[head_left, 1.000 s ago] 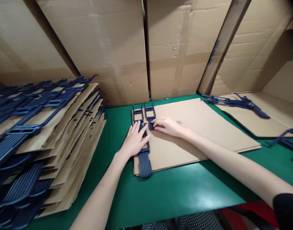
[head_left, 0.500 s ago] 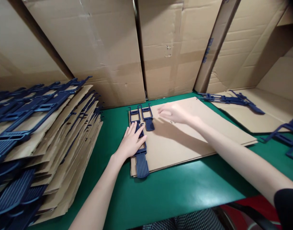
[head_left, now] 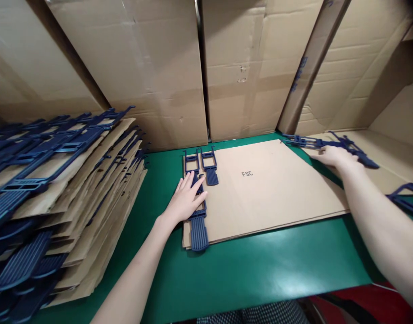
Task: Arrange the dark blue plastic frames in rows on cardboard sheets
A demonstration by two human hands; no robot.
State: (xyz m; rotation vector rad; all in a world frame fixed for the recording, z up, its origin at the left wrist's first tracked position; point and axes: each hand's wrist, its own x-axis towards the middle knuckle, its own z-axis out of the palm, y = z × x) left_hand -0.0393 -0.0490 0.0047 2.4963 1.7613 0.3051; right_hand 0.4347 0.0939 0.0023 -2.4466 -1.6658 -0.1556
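My left hand [head_left: 185, 198] lies flat with its fingers spread over a long dark-blue plastic part [head_left: 199, 234] with a ribbed end, at the left edge of a cardboard sheet [head_left: 267, 189]. A shorter blue plastic part [head_left: 211, 173] with a frame-shaped top rests close beside it. On the right, my right hand [head_left: 336, 158] reaches over loose blue plastic parts [head_left: 361, 157] near a cardboard flap. Its thumb stands apart from the fingers, some of which are hidden. No part is visibly lifted by it.
At left stands a tall stack of cardboard sheets [head_left: 101, 234] layered with blue parts. Large cardboard boxes [head_left: 152, 76] line the back of the green table [head_left: 260, 265]. Another blue part [head_left: 407, 198] lies at the right edge, before an open box [head_left: 402, 126].
My right hand has moved right, from above the cardboard sheet to the loose blue parts, uncovering the printed letters FSC. My left hand stays on the long part. The view has shifted slightly.
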